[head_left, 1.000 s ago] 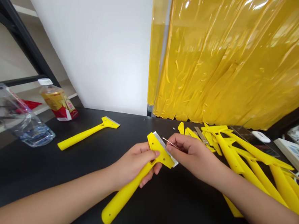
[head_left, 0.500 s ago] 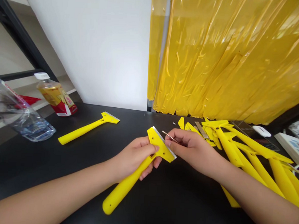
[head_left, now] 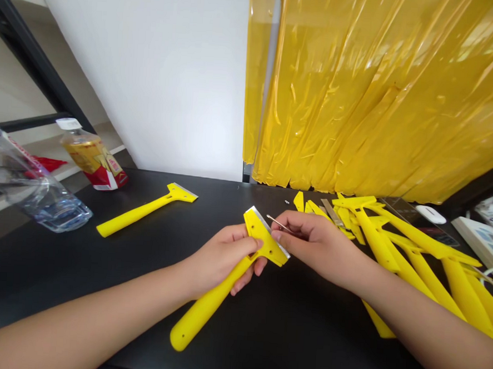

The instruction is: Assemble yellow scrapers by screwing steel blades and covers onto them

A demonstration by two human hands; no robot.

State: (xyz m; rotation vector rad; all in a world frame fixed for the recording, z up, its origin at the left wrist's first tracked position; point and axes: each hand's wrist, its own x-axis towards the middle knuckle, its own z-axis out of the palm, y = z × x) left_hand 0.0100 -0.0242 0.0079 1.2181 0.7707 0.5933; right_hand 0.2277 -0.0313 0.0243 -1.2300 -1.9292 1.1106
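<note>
My left hand (head_left: 229,256) is closed around the neck of a yellow scraper (head_left: 211,310), its thumb lying on the flat head. A metal blade strip runs along the head's upper right edge, and two small holes show in the face. Beside that edge, my right hand (head_left: 305,238) pinches a thin metal rod (head_left: 278,223), which looks like a small screwdriver; its tip points up and left, just off the scraper head. The rod's other end is hidden in my palm. A second yellow scraper (head_left: 145,209) lies on the black table to the left.
Yellow scraper handles (head_left: 417,262) and smaller yellow pieces lie piled at the right. Tiny metal bits (head_left: 287,202) rest near the table's back. On the left are a drink bottle (head_left: 93,158) and a clear plastic container (head_left: 57,209). A yellow plastic curtain (head_left: 360,102) hangs behind.
Almost nothing differs. The scraper head and both hands have shifted very slightly; the grips are the same.
</note>
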